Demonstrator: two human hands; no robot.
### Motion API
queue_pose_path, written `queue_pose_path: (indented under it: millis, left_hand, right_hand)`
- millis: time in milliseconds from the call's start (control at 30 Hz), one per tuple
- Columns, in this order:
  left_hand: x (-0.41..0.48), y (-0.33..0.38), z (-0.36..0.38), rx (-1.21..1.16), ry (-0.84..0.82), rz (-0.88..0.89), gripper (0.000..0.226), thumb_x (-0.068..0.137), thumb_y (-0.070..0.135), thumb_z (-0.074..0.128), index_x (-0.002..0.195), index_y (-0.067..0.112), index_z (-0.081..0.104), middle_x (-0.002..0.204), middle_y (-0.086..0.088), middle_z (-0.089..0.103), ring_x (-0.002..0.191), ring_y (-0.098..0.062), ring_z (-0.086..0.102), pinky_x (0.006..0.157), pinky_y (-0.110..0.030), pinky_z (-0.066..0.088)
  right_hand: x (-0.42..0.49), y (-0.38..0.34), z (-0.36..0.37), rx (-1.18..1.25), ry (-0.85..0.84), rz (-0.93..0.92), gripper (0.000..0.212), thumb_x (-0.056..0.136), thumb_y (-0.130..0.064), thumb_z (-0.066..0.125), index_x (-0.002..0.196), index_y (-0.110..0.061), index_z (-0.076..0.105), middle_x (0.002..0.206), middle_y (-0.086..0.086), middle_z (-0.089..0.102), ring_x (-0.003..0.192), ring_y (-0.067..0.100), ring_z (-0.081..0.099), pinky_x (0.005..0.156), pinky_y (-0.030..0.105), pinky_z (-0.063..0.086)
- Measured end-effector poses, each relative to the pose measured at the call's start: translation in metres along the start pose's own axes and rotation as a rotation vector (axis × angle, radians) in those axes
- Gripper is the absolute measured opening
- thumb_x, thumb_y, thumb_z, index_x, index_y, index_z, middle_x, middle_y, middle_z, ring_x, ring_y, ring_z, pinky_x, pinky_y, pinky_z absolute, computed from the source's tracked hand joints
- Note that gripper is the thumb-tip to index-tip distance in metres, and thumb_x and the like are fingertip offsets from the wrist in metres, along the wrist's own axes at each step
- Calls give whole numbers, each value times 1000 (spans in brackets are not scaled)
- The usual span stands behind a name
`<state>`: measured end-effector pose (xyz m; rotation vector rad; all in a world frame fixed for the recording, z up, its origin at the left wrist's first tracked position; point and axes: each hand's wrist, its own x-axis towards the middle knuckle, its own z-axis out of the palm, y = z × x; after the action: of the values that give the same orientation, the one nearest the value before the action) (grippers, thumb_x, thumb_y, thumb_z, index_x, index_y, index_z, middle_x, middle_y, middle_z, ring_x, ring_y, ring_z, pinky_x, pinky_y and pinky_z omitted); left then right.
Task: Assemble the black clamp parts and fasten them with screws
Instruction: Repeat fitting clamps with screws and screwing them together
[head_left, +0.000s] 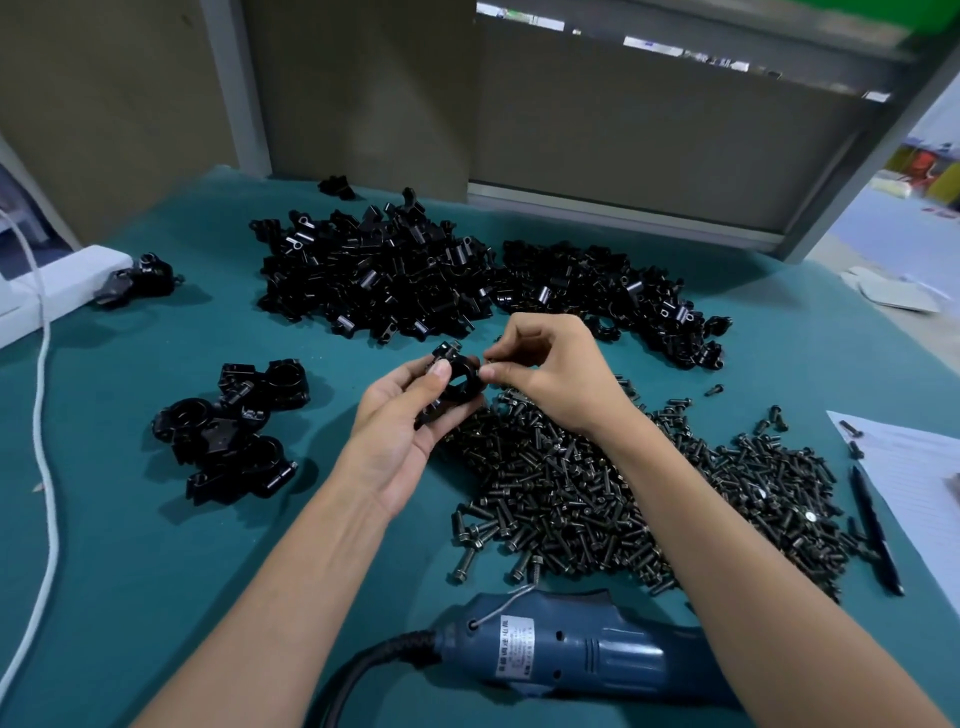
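L hand (410, 415) grips 1 clamp (457, 382), R hand (550, 374) pinches 1 bit (487, 359); 2 part heaps (374, 280), 1 screw pile (649, 493).

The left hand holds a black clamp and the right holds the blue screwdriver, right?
No. The left hand holds the black clamp, but in the head view the blue screwdriver lies on the table; the right hand pinches a small piece at the clamp.

No text reads clearly. A white label (517, 647) on the blue electric screwdriver (613, 649) carries a column of Chinese characters and lines of small print, all too blurred to make out. The white sheet (914, 467) at the table's right edge shows only faint, illegible lines
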<state>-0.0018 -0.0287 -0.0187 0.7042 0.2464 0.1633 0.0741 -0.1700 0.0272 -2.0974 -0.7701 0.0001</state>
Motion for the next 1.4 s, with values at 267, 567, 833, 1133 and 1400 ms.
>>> queue_pose_path:
  millis: [267,567,833,1133,1400]
  left_hand:
    - [1,0,-3,-31,-12,17,59,77,13,65,127,-16,50,116,-22,67,109,-30,67,77,-30,59]
    - [1,0,1,-39,-21,12,46,83,13,61,122,-12,53,116,-22,67,106,-29,68,80,-31,60]
    - [4,2,2,-16,-8,31,19,95,8,54,107,-6,59,113,-22,66,102,-31,68,80,-34,60]
    - [4,6,-1,81,-22,76,32,97,8,54,123,-12,54,114,-19,67,99,-25,70,86,-35,59]
    - [7,5,-4,142,32,57,17,97,6,56,110,-5,60,105,-16,72,104,-32,69,78,-33,60]
  right_hand:
    - [5,-4,3,-17,5,-9,14,76,-3,81,72,-8,69,71,-11,68,68,3,65,74,25,57]
    - [-1,1,4,121,104,-24,26,79,1,77,73,-21,64,78,1,70,78,16,70,81,37,58]
    - [-4,-5,12,99,167,-187,21,83,8,69,82,-11,62,87,7,72,88,17,71,86,32,57]
    - [-1,-1,16,173,181,-61,12,83,-13,78,91,-7,71,86,5,72,80,22,68,77,37,57]
    - [0,1,3,151,160,-67,24,86,9,64,95,-13,70,87,0,72,84,15,71,83,30,58]
